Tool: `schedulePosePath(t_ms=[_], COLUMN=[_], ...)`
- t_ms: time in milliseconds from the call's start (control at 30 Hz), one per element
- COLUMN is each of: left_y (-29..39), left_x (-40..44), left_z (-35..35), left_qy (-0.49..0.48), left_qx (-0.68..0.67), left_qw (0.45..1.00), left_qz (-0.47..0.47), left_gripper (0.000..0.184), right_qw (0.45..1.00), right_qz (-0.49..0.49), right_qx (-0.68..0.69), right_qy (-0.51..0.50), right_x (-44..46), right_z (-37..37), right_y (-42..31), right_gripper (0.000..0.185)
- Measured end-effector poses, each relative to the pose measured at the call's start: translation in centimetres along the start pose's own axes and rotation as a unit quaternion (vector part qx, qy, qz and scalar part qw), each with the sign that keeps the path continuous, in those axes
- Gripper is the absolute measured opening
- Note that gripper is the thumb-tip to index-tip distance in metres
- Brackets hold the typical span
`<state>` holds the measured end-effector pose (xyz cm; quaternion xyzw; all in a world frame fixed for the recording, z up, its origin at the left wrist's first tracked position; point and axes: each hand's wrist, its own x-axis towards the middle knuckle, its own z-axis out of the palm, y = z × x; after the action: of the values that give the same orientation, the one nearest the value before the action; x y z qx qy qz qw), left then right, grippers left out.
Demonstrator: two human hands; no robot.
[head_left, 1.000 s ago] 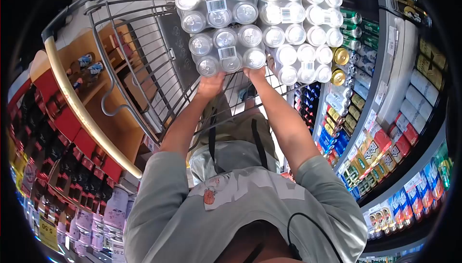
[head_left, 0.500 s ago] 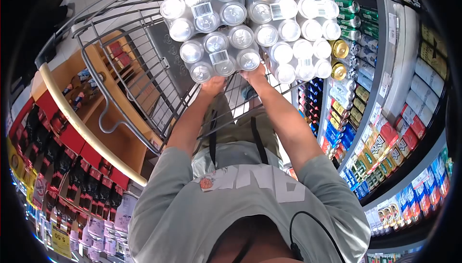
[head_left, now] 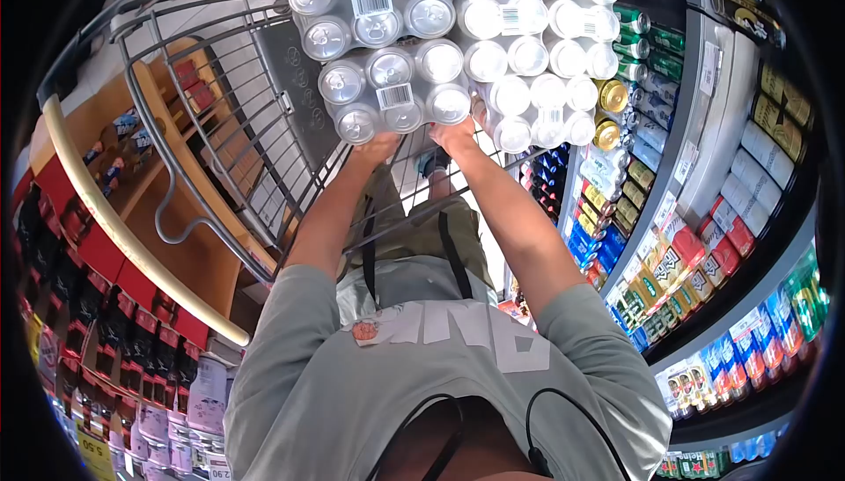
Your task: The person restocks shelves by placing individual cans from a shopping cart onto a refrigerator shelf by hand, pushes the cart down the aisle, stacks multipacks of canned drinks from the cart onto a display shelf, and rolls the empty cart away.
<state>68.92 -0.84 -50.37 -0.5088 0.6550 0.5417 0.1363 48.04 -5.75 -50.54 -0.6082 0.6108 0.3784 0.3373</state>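
Shrink-wrapped packs of silver-topped cans fill the upper middle of the head view. My left hand (head_left: 377, 145) is at the near lower edge of the near-left can pack (head_left: 429, 66), its fingers curled under the wrap. Beside it, my right hand (head_left: 454, 134) grips the same pack's near right corner, fingertips partly hidden. A barcode label shows on this pack. Behind it lies another can pack (head_left: 400, 23), and more can packs (head_left: 528, 57) stand to the right. The packs sit in or over a wire shopping cart (head_left: 238, 142); what lies under them is hidden.
The cart's pale handle (head_left: 132, 217) curves along the left. Past it stands a wooden display (head_left: 141, 160) with packaged goods on racks below. On the right, shelves (head_left: 651, 243) of cans come close to the packs. Part of another leg or shoe (head_left: 437, 177) shows below the cart.
The left can packs have moved slightly away from my body relative to the right ones, with both hands staying on the near pack. The whole view has shifted a little left.
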Motion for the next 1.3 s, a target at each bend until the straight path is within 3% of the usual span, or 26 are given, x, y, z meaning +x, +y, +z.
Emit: schedulePosePath(t_ms=[67, 133, 233, 267, 333, 367, 433, 467, 533, 633, 667, 733, 800, 867, 900, 967, 1100, 1133, 1233, 1300], left_y=[1.0, 0.4, -1.1, -1.2, -0.8, -0.7, 0.8, 1.8, 3.3, 3.2, 2.5, 2.4, 3.3, 4.1, 4.8, 5.9, 7.6, 8.0, 10.0, 11.7], left_x=[-0.8, -1.2, -0.6, -0.2, 0.0, 0.2, -0.5, -0.8, -1.0, 0.0, 0.4, 0.8, 1.3, 0.9, 0.7, -0.2, -2.0, -2.6, -4.3, -5.5], left_z=[-2.3, -2.2, -0.7, -0.2, -0.3, -0.4, -1.9, -2.9, -3.1, -0.8, 0.2, 0.3, 0.3, -0.1, -0.5, -1.4, -3.1, -3.8, -4.9, -6.6], left_qy=[-0.014, -0.032, 0.083, 0.208, 0.33, 0.339, 0.347, 0.178, 0.001, 0.093, 0.216, 0.33, 0.311, 0.311, 0.31, 0.282, 0.275, 0.221, 0.278, 0.259], left_qx=[0.034, 0.067, 0.17, 0.122, 0.072, 0.106, 0.139, 0.087, 0.032, -0.12, 0.023, 0.169, 0.18, 0.17, 0.158, 0.172, 0.176, 0.155, 0.11, 0.147], left_qw=[0.998, 0.994, 0.965, 0.945, 0.906, 0.901, 0.895, 0.967, 0.997, 0.988, 0.974, 0.912, 0.926, 0.93, 0.934, 0.942, 0.943, 0.961, 0.953, 0.953], left_qz=[0.041, 0.08, 0.184, 0.221, 0.255, 0.251, 0.246, 0.16, 0.069, -0.041, 0.067, 0.173, 0.112, 0.097, 0.08, 0.06, 0.065, 0.055, 0.057, 0.05], left_gripper=[0.034, 0.035, 0.044, 0.034, 0.026, 0.025, 0.025, 0.037, 0.053, 0.044, 0.036, 0.028, 0.018, 0.02, 0.021, 0.027, 0.045, 0.057, 0.065, 0.065], right_qw=[0.999, 0.994, 0.994, 0.994, 0.997, 0.997, 0.993, 0.989, 0.995, 1.0, 1.0, 1.0, 0.999, 0.988, 0.988, 0.992, 0.984, 0.983, 0.962, 0.913], right_qz=[0.014, -0.033, -0.029, -0.022, -0.007, -0.002, -0.021, -0.033, -0.015, 0.004, -0.002, 0.003, 0.016, 0.03, 0.033, 0.01, -0.008, -0.004, -0.059, -0.105], right_qx=[-0.036, -0.107, -0.093, -0.08, -0.062, -0.058, -0.094, -0.115, -0.078, -0.021, -0.021, 0.006, 0.032, 0.124, 0.126, 0.118, 0.178, 0.182, 0.259, 0.371], right_qy=[0.006, -0.011, -0.054, -0.066, -0.046, -0.041, -0.072, -0.09, -0.067, -0.014, -0.008, -0.005, -0.005, -0.089, -0.083, 0.05, 0.026, 0.037, 0.062, 0.132], right_x=[-1.8, -4.1, -4.4, -4.3, -4.2, -4.1, -4.2, -4.4, -3.9, -3.6, -3.7, -4.3, -5.1, -6.2, -7.5, -11.7, -18.9, -20.9, -27.5, -31.7], right_z=[-2.3, -5.4, -6.2, -6.2, -5.8, -5.6, -6.2, -6.5, -5.7, -5.2, -5.4, -6.0, -6.8, -8.0, -8.8, -10.6, -14.2, -15.0, -17.4, -17.9], right_y=[-0.7, -1.2, -1.3, -1.4, -1.6, -1.5, -1.5, -1.6, -1.3, -0.9, -0.9, -0.9, -0.8, -0.5, -0.6, -1.1, 0.0, 0.6, 3.4, 5.9], right_gripper=[0.065, 0.057, 0.046, 0.043, 0.041, 0.04, 0.041, 0.041, 0.042, 0.045, 0.047, 0.054, 0.06, 0.07, 0.07, 0.052, 0.076, 0.076, 0.076, 0.074])
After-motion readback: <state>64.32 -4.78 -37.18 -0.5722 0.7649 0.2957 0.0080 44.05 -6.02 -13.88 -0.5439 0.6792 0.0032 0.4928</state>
